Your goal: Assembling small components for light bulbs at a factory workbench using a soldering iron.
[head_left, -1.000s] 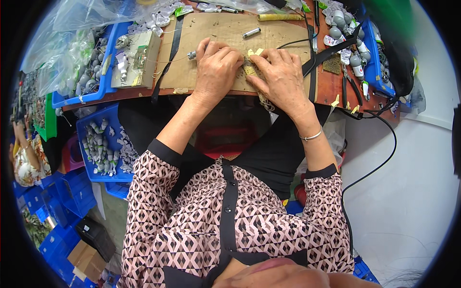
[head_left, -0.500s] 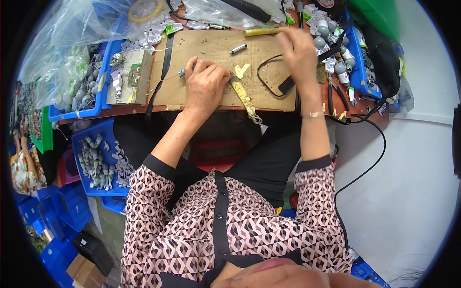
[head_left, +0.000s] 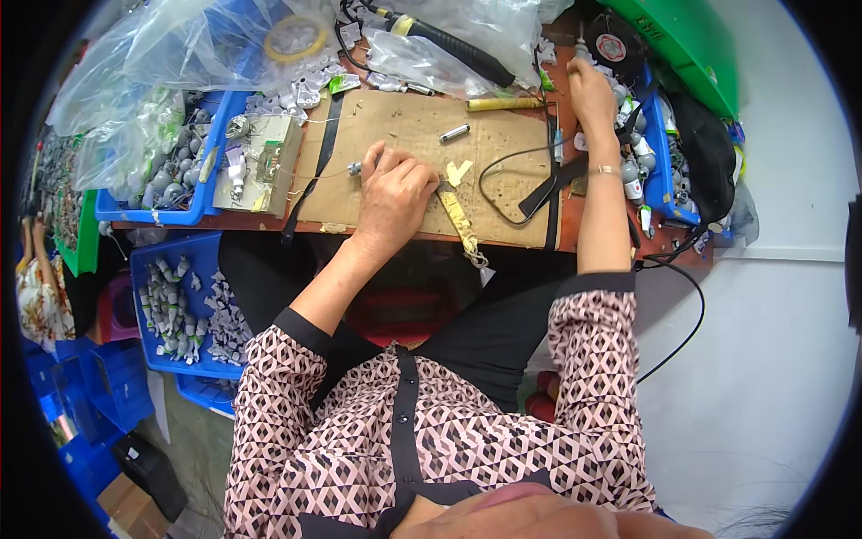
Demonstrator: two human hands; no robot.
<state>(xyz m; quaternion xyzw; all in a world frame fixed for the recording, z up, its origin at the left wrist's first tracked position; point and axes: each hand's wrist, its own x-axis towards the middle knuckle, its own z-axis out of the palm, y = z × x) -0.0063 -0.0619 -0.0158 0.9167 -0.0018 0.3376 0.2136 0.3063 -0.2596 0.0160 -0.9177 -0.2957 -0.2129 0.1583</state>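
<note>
My left hand point(head_left: 395, 198) is closed over the cardboard sheet point(head_left: 404, 121). A small metal-ended cylinder point(head_left: 354, 168) pokes out by its fingertips, with a thin wire running left from it. From beneath the hand's right side comes a tool handle wrapped in yellow tape point(head_left: 460, 220), its lower end past the table edge. My right hand point(head_left: 593, 101) is stretched to the far right, fingers closed at the lower end of a slim grey upright thing point(head_left: 582, 49) whose kind I cannot make out. A small silver cylinder point(head_left: 454, 134) and yellow tape scraps point(head_left: 459, 172) lie on the cardboard.
Blue bins of grey-white bulb-like parts stand left point(head_left: 208, 193) and right point(head_left: 663, 166). A pale box with a circuit board point(head_left: 260, 162) sits left of the cardboard. A black cable point(head_left: 482, 180) loops across it. A yellow rod point(head_left: 505, 104) and plastic bags point(head_left: 422, 63) lie behind.
My right hand has moved farther away, from beside the yellow rod to the back right. The left hand keeps its hold near the same place. The view has shifted slightly.
</note>
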